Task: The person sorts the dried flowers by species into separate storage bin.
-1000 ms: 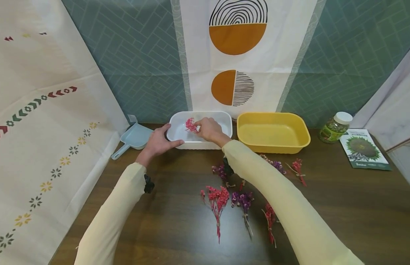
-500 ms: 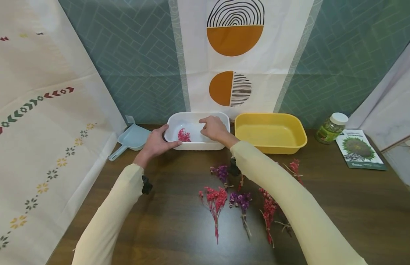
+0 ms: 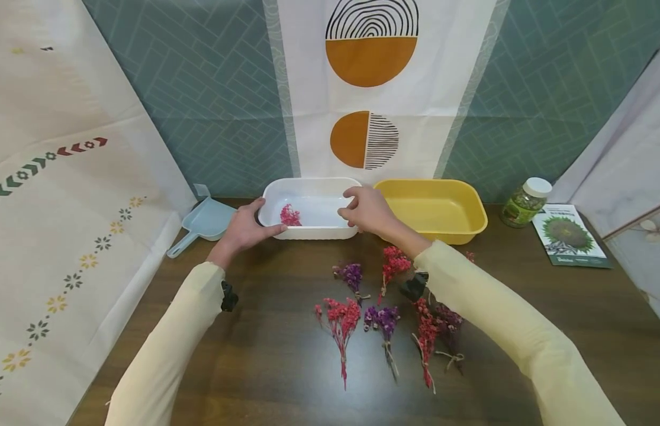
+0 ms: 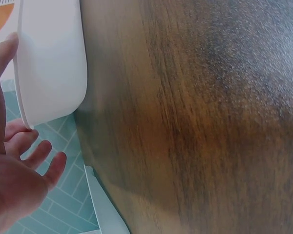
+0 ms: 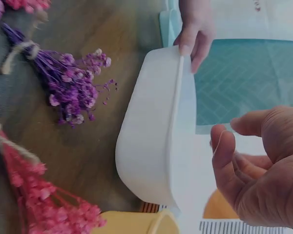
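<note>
My left hand (image 3: 245, 226) holds the left end of the white plastic tub (image 3: 319, 234), its thumb on the front rim and its other fingers at the left edge. A small tuft of pink dried flowers (image 3: 290, 215) lies inside the tub, toward the left. My right hand (image 3: 369, 210) is over the tub's right end with nothing in it. In the right wrist view its fingers (image 5: 224, 151) are loosely bent, a small gap between thumb and index finger. The left wrist view shows the tub's white wall (image 4: 53, 58) between the left thumb and fingers.
A yellow tub (image 3: 431, 239) stands just right of the white one. Several tied dried bunches, pink (image 3: 342, 319) and purple (image 3: 385, 322), lie nearer on the brown table. A blue dustpan (image 3: 208, 220) is at left; a jar (image 3: 525, 202) and a sunflower packet (image 3: 569, 234) are at right.
My right hand has let go of the pink flower tuft, which now lies in the white tub, and has moved right. The left hand stays on the tub. The whole view has shifted slightly.
</note>
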Demonstrator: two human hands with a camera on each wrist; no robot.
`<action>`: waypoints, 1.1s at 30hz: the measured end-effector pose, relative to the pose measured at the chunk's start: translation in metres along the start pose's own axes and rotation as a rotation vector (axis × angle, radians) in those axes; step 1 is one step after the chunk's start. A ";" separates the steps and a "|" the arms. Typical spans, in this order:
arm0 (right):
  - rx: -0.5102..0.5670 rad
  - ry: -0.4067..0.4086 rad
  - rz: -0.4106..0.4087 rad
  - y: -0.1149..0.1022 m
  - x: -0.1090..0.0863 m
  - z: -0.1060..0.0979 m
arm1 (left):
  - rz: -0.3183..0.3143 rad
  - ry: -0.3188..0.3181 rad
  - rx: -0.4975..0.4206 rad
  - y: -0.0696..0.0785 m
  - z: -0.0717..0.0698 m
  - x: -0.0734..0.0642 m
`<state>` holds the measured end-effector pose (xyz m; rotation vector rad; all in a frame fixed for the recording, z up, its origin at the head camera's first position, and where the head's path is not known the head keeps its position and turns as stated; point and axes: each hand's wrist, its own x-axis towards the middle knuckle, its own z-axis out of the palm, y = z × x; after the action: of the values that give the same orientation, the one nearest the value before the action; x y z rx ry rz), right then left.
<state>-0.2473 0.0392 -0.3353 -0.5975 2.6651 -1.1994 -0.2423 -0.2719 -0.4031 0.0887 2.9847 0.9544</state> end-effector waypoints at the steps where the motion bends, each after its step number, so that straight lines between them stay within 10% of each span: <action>1: 0.002 0.003 0.010 0.000 -0.005 -0.002 | 0.001 0.001 0.002 0.000 0.000 0.000; 19: 0.031 0.027 0.175 0.033 -0.078 -0.019 | -0.015 -0.016 0.013 0.000 -0.002 -0.001; 33: 0.084 0.048 0.130 0.050 -0.119 -0.013 | -0.022 -0.016 0.018 -0.001 -0.001 0.000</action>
<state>-0.1576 0.1277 -0.3667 -0.3811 2.6307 -1.2964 -0.2427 -0.2731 -0.4027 0.0636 2.9735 0.9204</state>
